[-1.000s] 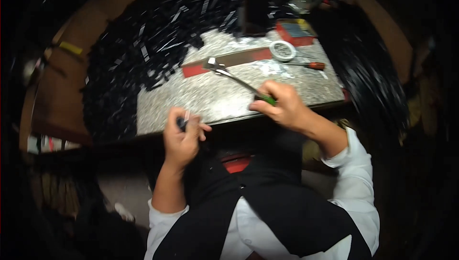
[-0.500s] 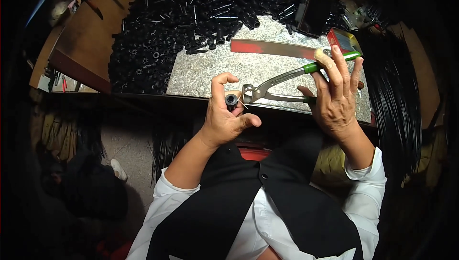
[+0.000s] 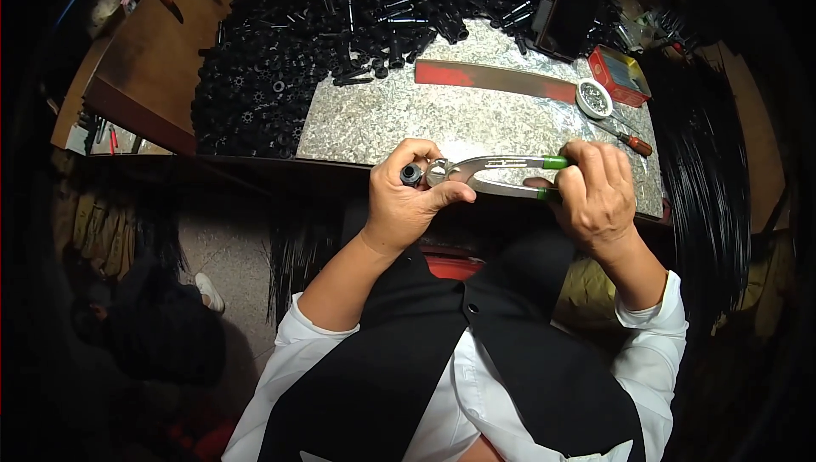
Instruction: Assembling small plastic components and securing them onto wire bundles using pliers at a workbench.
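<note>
My left hand (image 3: 399,211) is closed around a short black tube (image 3: 411,175) whose open end faces up. Its thumb lies along the head of a pair of pincers (image 3: 501,162) with green grips. The pincers' jaws sit right beside the tube, between my left thumb and forefinger. What is between the jaws I cannot make out. My right hand (image 3: 602,194) wraps its fingers round the green grips, and the two handles stand only a little apart. Both hands are just off the near edge of the speckled worktop (image 3: 357,135).
A large heap of black tubes and small toothed parts (image 3: 263,79) covers the back and left. On the worktop lie a red-and-grey metal strip (image 3: 501,81), a white bowl (image 3: 593,99), a screwdriver (image 3: 633,144), a red box (image 3: 618,75) and a propped phone (image 3: 571,16). Black strands (image 3: 710,173) hang at right.
My right fingers have gone from spread to closed, and the pincers' handles have come together. My left thumb has come up against the pincers' head. The thin wire by the jaws no longer shows.
</note>
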`<state>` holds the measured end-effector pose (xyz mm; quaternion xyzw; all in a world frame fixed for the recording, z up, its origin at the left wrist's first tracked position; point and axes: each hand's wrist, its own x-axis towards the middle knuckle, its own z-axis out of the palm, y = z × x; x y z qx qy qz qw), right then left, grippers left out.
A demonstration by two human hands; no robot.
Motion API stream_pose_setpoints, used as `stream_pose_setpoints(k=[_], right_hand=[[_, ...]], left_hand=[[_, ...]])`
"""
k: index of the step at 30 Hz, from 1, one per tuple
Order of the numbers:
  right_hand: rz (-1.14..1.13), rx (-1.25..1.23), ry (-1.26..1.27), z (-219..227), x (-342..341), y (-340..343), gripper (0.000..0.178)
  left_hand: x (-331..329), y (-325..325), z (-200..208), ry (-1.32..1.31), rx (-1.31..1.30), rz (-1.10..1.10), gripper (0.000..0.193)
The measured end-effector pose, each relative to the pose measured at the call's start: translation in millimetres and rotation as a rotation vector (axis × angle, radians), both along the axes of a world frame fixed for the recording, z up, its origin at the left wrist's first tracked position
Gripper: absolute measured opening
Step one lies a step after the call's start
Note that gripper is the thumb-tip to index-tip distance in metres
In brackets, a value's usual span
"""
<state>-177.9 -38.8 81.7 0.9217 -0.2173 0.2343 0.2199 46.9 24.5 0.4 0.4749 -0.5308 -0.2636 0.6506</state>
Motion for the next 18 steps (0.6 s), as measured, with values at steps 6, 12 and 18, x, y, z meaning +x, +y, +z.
stream_pose_setpoints(k=[6, 12, 18], right_hand=[[0.102, 0.529, 0.003, -14, -12, 12, 0.028], [-0.017, 2.47, 0.021, -11, -6, 24, 0.027], [0.218, 0.923, -0.097, -16, -4, 34, 0.047]], left_hand=[[12, 14, 5, -0.02, 0.13, -0.183, 0.072], [19, 16, 6, -0.087, 0.136, -0.365, 0.066], [24, 11, 5, -0.085, 0.079, -0.235, 0.046]])
